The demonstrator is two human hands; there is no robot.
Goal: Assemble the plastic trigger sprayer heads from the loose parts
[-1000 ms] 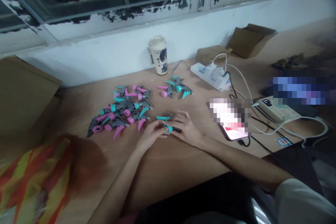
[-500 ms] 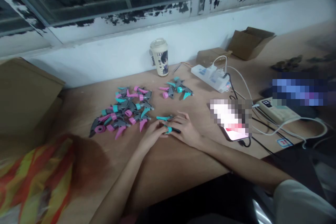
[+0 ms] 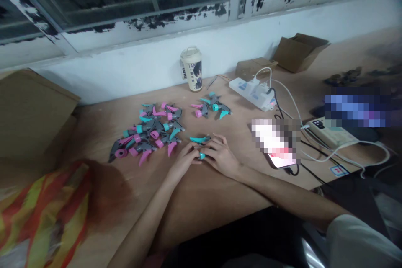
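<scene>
Both my hands are together at the near middle of the table, fingers closed around a trigger spray head [image 3: 202,156]. Its teal collar shows between the hands, and a teal trigger [image 3: 198,139] with a grey body sticks out beyond the fingertips. Whether collar and trigger belong to one piece is partly hidden by the fingers. My left hand [image 3: 186,157] pinches from the left side; my right hand [image 3: 221,157] curls over it from the right. To the left lies a pile of spray heads [image 3: 153,125], grey with pink or teal parts. A few more spray heads [image 3: 215,102] lie farther back.
A lidded paper cup [image 3: 192,69] stands by the wall. To the right are a white power strip [image 3: 251,94], a phone [image 3: 276,144] with a lit screen, a power bank [image 3: 334,132] and loose cables. Cardboard boxes [image 3: 34,113] and a striped bag [image 3: 47,213] flank the left.
My fingers have shifted slightly around the spray head. A dark part that stuck out under my right fingers is now hidden. The loose spray heads lie as before.
</scene>
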